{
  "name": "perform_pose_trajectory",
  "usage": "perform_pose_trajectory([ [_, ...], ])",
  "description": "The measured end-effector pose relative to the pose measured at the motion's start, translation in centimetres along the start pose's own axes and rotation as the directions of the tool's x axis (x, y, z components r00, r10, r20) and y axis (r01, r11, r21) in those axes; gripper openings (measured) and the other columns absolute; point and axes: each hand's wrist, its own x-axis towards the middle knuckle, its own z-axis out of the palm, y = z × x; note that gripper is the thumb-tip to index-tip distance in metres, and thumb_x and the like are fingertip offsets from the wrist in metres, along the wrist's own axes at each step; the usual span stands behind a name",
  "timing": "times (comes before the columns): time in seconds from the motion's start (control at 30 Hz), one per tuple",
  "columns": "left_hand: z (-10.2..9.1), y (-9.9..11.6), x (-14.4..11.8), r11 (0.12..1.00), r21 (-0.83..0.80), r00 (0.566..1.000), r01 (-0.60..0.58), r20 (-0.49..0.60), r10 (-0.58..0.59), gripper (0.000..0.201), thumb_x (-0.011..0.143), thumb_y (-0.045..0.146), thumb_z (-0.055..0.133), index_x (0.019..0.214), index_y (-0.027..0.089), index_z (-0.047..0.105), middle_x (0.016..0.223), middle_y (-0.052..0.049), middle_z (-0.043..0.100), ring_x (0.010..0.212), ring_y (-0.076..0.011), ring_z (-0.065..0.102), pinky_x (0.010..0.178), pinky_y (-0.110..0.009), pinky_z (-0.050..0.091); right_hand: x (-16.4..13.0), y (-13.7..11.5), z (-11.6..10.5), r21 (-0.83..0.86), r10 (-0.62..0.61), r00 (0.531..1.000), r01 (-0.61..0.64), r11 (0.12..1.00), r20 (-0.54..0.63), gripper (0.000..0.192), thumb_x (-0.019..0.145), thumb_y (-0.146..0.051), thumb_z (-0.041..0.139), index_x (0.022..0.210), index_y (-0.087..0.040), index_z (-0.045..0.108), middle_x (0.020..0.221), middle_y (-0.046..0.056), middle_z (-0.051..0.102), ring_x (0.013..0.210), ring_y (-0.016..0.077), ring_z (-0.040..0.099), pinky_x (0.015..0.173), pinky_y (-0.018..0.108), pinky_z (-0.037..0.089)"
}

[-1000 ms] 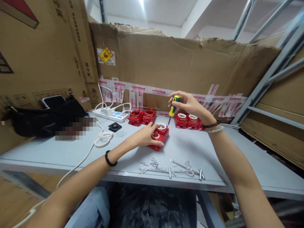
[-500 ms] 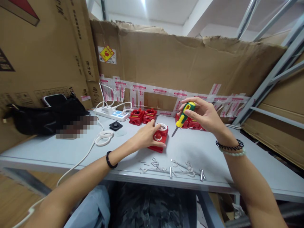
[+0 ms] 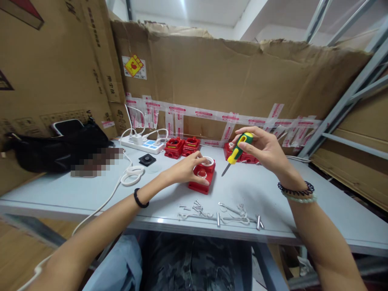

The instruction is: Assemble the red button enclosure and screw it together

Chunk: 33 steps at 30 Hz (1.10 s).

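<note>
On the table in front of me sits a red plastic housing (image 3: 201,186) with a white ring (image 3: 208,161) in its upper part and a round recess below. My left hand (image 3: 194,167) is on this housing, fingertips at the ring and thumb across the lower part, steadying it. My right hand (image 3: 262,147) grips a screwdriver (image 3: 241,147) by its green-and-yellow handle, the blade slanting down to the left. Its tip hangs in the air just right of the housing, apart from it. Several screws (image 3: 197,207) and metal rods (image 3: 218,219) with white strings lie near the table's front edge.
More red housings (image 3: 173,148) stand at the back, others (image 3: 250,158) behind my right hand. A white power strip (image 3: 145,144), a black square part (image 3: 147,159) and a coiled white cable (image 3: 132,176) lie left. A black bag (image 3: 60,149) rests farther left. Cardboard (image 3: 197,81) walls the back.
The view has shifted slightly. My left thumb has moved a little up on the red housing. The screwdriver stays in my right hand, its tip slightly farther right.
</note>
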Motion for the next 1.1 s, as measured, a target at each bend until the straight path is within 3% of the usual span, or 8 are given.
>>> perform_pose_trajectory([
  [0.23, 0.0, 0.1, 0.0, 0.997, 0.078, 1.0, 0.023, 0.007, -0.023, 0.07, 0.065, 0.066, 0.067, 0.12, 0.024, 0.054, 0.108, -0.006, 0.047, 0.087, -0.0212, 0.054, 0.076, -0.033, 0.047, 0.0, 0.1, 0.1, 0.049, 0.016, 1.0, -0.016, 0.999, -0.017, 0.027, 0.079, -0.027, 0.067, 0.105, -0.022, 0.06, 0.089, 0.004, 0.067, 0.086, 0.0199, 0.068, 0.078, 0.037, 0.059],
  [0.33, 0.0, -0.2, 0.0, 0.997, 0.073, 1.0, -0.016, -0.01, 0.017, 0.067, 0.066, 0.063, 0.067, 0.12, 0.026, 0.054, 0.113, -0.007, 0.048, 0.097, -0.0242, 0.053, 0.085, -0.038, 0.046, -0.1, 0.3, 0.6, 0.11, 0.06, 0.997, -0.055, 0.992, -0.038, 0.027, 0.079, -0.03, 0.068, 0.104, -0.023, 0.059, 0.089, 0.004, 0.068, 0.084, 0.0194, 0.069, 0.075, 0.036, 0.06],
  [0.43, -0.2, -1.0, 0.0, 0.997, -0.032, 0.997, -0.076, -0.006, 0.076, 0.069, 0.07, 0.058, 0.067, 0.128, 0.028, 0.047, 0.132, -0.009, 0.041, 0.124, -0.0283, 0.041, 0.105, -0.043, 0.035, -0.4, 0.8, 1.3, 0.155, 0.124, 0.992, -0.121, 0.98, -0.008, 0.028, 0.078, -0.033, 0.068, 0.102, -0.022, 0.059, 0.088, 0.004, 0.068, 0.079, 0.0187, 0.07, 0.07, 0.034, 0.06],
  [0.57, -0.5, -2.2, 0.2, 0.976, -0.217, 0.998, -0.018, 0.061, 0.032, 0.072, 0.078, 0.053, 0.06, 0.14, 0.03, 0.031, 0.153, -0.006, 0.02, 0.141, -0.026, 0.02, 0.114, -0.043, 0.023, -0.7, 1.4, 1.9, 0.166, 0.155, 0.987, -0.158, 0.973, 0.034, 0.028, 0.078, -0.034, 0.069, 0.101, -0.023, 0.06, 0.087, 0.003, 0.068, 0.084, 0.0186, 0.07, 0.068, 0.031, 0.059],
  [0.67, -0.4, -2.7, 0.3, 0.966, -0.259, 0.993, -0.002, 0.11, 0.031, 0.072, 0.078, 0.053, 0.06, 0.14, 0.029, 0.031, 0.15, -0.006, 0.029, 0.138, -0.0256, 0.029, 0.112, -0.042, 0.025, -0.7, 1.7, 2.4, 0.19, 0.176, 0.984, -0.181, 0.965, 0.041, 0.029, 0.076, -0.035, 0.07, 0.1, -0.023, 0.06, 0.086, 0.002, 0.067, 0.082, 0.0181, 0.07, 0.069, 0.032, 0.059],
  [0.8, -0.1, -2.3, 0.4, 0.989, -0.146, 1.0, 0.007, 0.028, -0.003, 0.08, 0.071, 0.061, 0.064, 0.136, 0.026, 0.035, 0.137, -0.01, 0.041, 0.126, -0.0275, 0.041, 0.106, -0.043, 0.033, -0.7, 2.1, 3.2, 0.211, 0.23, 0.973, -0.232, 0.949, 0.037, 0.032, 0.072, -0.037, 0.073, 0.097, -0.021, 0.06, 0.082, 0.002, 0.067, 0.076, 0.0173, 0.07, 0.067, 0.032, 0.06],
  [0.9, 0.0, -1.5, 0.2, 0.992, 0.061, 0.993, 0.108, -0.055, -0.104, 0.085, 0.066, 0.072, 0.06, 0.133, 0.025, 0.038, 0.127, -0.013, 0.046, 0.118, -0.0328, 0.043, 0.1, -0.054, 0.033, -0.8, 2.3, 3.8, 0.24, 0.27, 0.962, -0.272, 0.932, 0.041, 0.036, 0.069, -0.038, 0.075, 0.096, -0.021, 0.059, 0.081, 0.001, 0.066, 0.072, 0.0167, 0.07, 0.065, 0.031, 0.06],
  [1.1, -0.4, -1.0, -0.2, 0.961, 0.228, 0.988, 0.157, -0.025, -0.155, 0.075, 0.071, 0.076, 0.048, 0.13, 0.03, 0.045, 0.114, -0.011, 0.049, 0.112, -0.0345, 0.044, 0.097, -0.06, 0.031, -1.3, 3.1, 5.3, 0.267, 0.285, 0.959, -0.276, 0.923, 0.005, 0.034, 0.071, -0.039, 0.073, 0.096, -0.021, 0.059, 0.081, 0.001, 0.065, 0.071, 0.0155, 0.069, 0.067, 0.033, 0.06],
])
